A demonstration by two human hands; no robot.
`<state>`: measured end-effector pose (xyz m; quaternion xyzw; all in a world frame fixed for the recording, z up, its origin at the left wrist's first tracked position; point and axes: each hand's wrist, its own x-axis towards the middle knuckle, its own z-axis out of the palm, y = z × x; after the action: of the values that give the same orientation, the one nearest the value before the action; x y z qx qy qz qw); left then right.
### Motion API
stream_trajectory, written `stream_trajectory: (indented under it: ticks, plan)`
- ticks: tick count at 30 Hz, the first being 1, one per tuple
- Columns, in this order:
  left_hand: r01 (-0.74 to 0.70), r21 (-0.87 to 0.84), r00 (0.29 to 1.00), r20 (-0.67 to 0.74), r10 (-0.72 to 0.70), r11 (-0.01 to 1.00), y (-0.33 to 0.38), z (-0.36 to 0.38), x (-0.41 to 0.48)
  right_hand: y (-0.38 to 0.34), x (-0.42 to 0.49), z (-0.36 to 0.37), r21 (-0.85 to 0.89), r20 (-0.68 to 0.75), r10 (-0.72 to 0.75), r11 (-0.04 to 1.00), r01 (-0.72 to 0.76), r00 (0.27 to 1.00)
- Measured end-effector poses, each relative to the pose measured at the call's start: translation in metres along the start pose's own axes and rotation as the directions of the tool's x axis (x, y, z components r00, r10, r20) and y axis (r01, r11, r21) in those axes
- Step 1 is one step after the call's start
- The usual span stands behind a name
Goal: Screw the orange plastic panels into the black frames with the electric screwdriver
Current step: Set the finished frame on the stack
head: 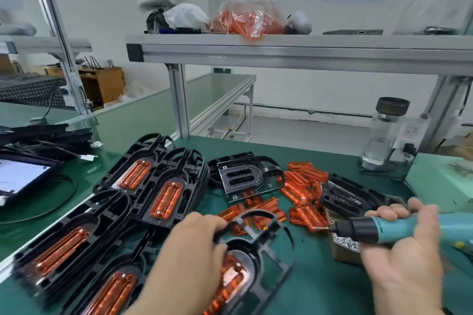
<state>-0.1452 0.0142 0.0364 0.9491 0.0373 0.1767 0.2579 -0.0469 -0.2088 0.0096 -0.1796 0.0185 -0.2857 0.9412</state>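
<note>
At the far left of the green tabletop (320, 276) lies a lit tablet (18, 179), then stacked black frames (194, 174) with fitted panels (166, 198) showing on top. The left hand (189, 245) curls its fingers over the top edge of the front frame (271, 245), which has an orange panel (230, 281) seated in it. Loose orange panels (299, 192) lie heaped behind. The right hand (404, 245) grips the teal electric screwdriver (376, 229), its bit pointing left above a box of screws (345, 244).

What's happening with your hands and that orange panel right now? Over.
Left hand grips black frame, orange panel seated inside. Right hand holds electric screwdriver, bit by screw box. Loose panels piled just beyond.
</note>
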Motion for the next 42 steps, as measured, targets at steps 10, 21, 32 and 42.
stream_trajectory:
  ticks: [10, 21, 32, 42]
  plan:
    - [0.335, 0.124, 0.917, -0.270, -0.293, 0.934, -0.077, -0.055, 0.020, -0.001, -0.012, 0.001, -0.105, 0.052, 0.131, 0.987, -0.125, 0.990]
    - [0.436, 0.103, 0.871, -0.297, -0.391, 0.894, -0.103, -0.042, 0.066, 0.005, -0.012, -0.001, -0.106, 0.021, 0.170, 0.980, -0.167, 0.985]
    - [0.461, 0.044, 0.850, -0.311, -0.426, 0.886, -0.107, -0.036, 0.068, 0.008, -0.013, -0.004, -0.134, -0.006, 0.179, 0.975, -0.178, 0.984]
    - [0.452, 0.020, 0.856, -0.289, -0.428, 0.892, -0.103, -0.035, 0.054, 0.006, -0.013, -0.005, -0.138, -0.025, 0.164, 0.977, -0.165, 0.986]
